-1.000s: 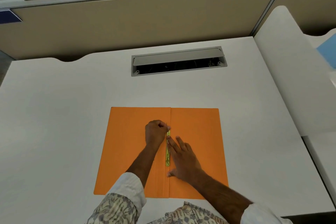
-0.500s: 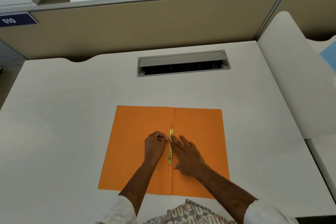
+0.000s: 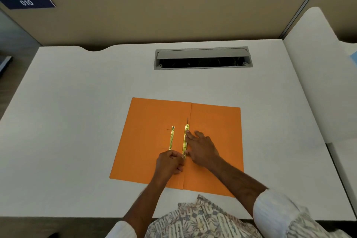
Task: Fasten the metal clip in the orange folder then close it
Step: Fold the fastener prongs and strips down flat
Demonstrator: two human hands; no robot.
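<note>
The orange folder [image 3: 150, 141] lies open and flat on the white desk. A gold metal clip [image 3: 186, 142] runs along its spine, with a thin prong sticking up at its far end. A second gold strip [image 3: 171, 138] lies loose on the left leaf, just left of the spine. My left hand [image 3: 170, 165] is curled, with its fingertips pinched at the near end of the spine clip. My right hand [image 3: 201, 148] lies flat on the right leaf, fingers spread, with its fingertips pressing on the clip's side.
A grey cable slot [image 3: 202, 59] is set into the white desk [image 3: 77, 121] beyond the folder. A beige partition [image 3: 154, 15] rises at the back with a blue sign [image 3: 27, 2] reading 010. Another desk [image 3: 318, 63] adjoins on the right.
My left hand has moved from the far end of the clip to its near end. A gold strip now lies loose on the left leaf. My right hand stays against the clip.
</note>
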